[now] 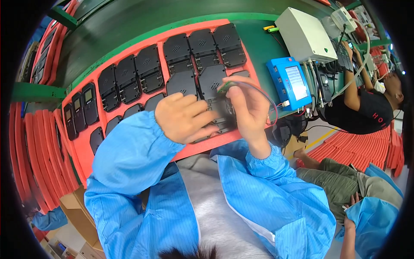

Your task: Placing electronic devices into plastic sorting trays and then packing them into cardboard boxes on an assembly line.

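Pinched between the thumb and fingers of my right hand (251, 105) is a small green circuit board (225, 88). Red and dark wires (269, 100) run from it toward a blue box with a screen (290, 84). The board is held just above a black device housing (211, 80) in the red foam tray (189, 152). To its left, my left hand (186, 117) has its fingers curled over the lower part of the housings. What those fingers grip, if anything, is hidden. A dark part between my hands is blurred.
Several black housings (148, 69) and slim black devices with small screens (89, 103) fill the tray. Behind the blue box stands a white metal box (304, 34) with cables. Red foam trays (39, 151) are stacked at left. Other people sit at right, one in a black shirt (360, 110).
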Motion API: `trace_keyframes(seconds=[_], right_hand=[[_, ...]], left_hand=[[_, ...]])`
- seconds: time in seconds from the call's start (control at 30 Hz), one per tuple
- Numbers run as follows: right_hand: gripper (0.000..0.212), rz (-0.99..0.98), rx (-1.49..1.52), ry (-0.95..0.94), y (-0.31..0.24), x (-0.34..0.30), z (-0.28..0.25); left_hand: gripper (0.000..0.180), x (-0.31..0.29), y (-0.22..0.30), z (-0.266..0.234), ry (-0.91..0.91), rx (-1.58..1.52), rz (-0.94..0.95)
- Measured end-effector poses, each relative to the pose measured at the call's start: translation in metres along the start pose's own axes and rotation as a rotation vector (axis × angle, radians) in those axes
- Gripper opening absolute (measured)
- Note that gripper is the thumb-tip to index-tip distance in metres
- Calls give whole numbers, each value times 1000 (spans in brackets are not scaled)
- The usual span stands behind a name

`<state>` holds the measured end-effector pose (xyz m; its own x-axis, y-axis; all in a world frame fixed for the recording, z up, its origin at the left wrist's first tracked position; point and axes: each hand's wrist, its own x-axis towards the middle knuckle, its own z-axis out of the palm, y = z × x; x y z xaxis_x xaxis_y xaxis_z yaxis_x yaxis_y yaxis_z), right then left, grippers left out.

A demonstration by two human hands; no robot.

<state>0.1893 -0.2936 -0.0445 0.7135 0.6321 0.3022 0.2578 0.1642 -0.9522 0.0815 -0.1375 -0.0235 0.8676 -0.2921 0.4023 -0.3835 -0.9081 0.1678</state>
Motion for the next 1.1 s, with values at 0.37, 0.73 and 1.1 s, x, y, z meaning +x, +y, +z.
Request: trace_keyframes(seconds=[0.37,0.73,1.1], right_hand=[[17,-74,-132,-5,6,3,8],[18,-91,-206,-62,1,3,4],[14,-112,-229,-51,-2,5,7]], left_hand=[[21,0,-1,13,144,-55,-53],[21,1,-1,12,144,-69,-71],[20,1,-1,13,122,-8,-96]])
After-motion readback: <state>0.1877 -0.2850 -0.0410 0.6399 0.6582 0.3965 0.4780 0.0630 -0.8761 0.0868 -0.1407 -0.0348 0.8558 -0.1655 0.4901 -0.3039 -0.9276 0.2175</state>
